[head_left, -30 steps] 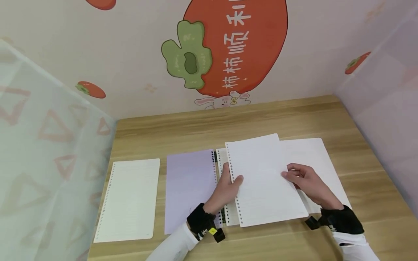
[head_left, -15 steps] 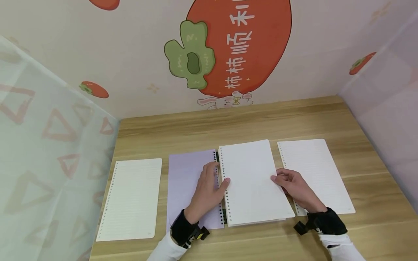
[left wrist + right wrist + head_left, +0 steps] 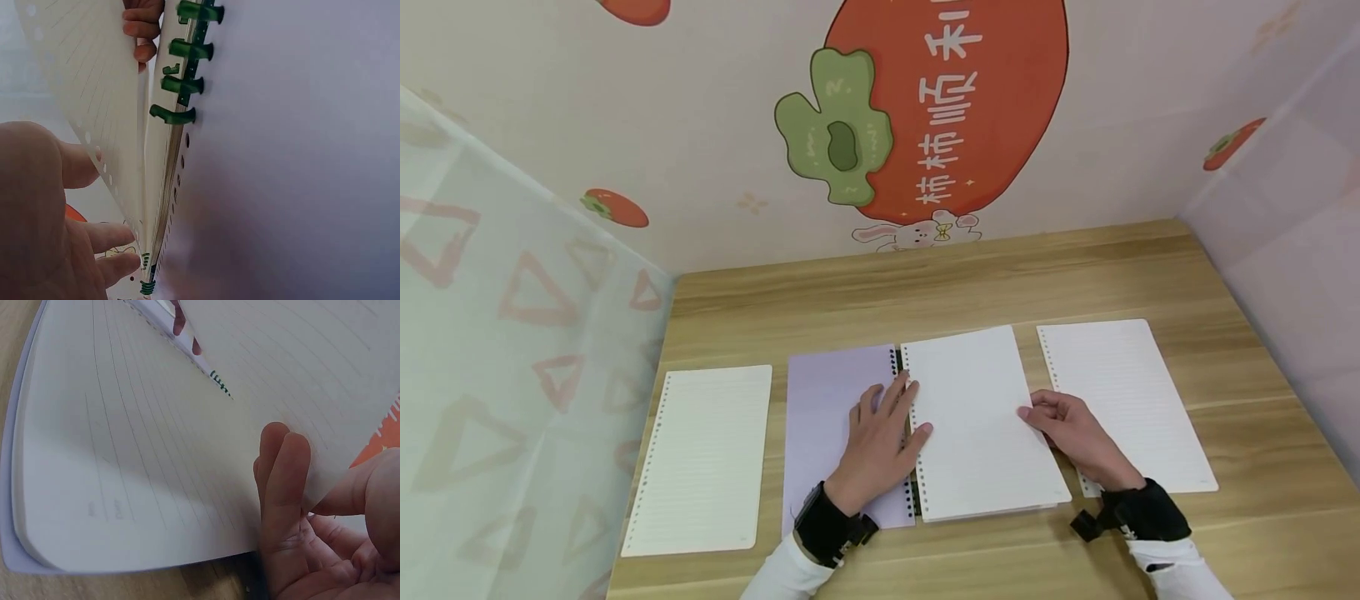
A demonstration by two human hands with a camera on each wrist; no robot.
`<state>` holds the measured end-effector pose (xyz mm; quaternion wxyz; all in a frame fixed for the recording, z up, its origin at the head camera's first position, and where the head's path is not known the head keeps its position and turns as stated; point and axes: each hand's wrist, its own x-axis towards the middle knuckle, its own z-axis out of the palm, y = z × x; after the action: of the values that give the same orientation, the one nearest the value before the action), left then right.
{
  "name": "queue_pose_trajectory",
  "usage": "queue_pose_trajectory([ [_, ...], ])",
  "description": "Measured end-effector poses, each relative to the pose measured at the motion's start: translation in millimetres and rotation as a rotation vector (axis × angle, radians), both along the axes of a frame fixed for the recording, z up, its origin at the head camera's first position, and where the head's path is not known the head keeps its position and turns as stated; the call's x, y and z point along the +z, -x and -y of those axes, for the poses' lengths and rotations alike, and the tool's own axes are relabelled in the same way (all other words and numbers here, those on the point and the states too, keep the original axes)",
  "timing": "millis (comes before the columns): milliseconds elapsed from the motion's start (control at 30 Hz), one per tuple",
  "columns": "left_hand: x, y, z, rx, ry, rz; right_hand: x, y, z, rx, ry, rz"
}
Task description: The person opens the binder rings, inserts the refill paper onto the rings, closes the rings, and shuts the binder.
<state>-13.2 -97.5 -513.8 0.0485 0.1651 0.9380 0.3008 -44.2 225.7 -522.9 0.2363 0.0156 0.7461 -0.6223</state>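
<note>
The white, ruled, hole-punched paper sheet point(image 3: 972, 425) has shifted left over my open lilac-covered notebook point(image 3: 822, 417).
My right hand point(image 3: 1081, 437) pinches its edge, some fingertips hidden; my left hand point(image 3: 874, 454), fingers spread, touches its punched side, blocking part of the green ring binding point(image 3: 187, 50).

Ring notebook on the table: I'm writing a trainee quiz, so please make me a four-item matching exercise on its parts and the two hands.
Things:
1. binder rings
2. right hand
3. left hand
4. open cover

Colours and states:
A. pinches the edge of a white sheet
B. light purple
C. green
D. fingers spread apart

Pairs: 1-C, 2-A, 3-D, 4-B
</note>
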Motion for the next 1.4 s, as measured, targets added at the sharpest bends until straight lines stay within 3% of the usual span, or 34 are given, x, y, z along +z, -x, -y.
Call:
queue_pose_trajectory([
  [633,1.4,1.5,1,-0.004,0.086,-0.051,1.7,1.3,-1,0.031,0.004,-0.036],
  [867,7.6,-7.7,7,-0.003,0.075,-0.045,3.7,2.1,0,0.05,-0.026,-0.065],
  [967,12.2,-16.8,11,-0.049,0.051,-0.038,3.7,2.5,1,0.05,-0.055,-0.078],
  [1200,15.1,-37.5,19,-0.284,0.046,-0.067,4.4,1.4,-2,0.059,-0.172,-0.115],
  [1400,11.1,-41.9,20,-0.326,0.084,-0.071,9.0,1.9,-7,0.044,-0.262,-0.124],
])
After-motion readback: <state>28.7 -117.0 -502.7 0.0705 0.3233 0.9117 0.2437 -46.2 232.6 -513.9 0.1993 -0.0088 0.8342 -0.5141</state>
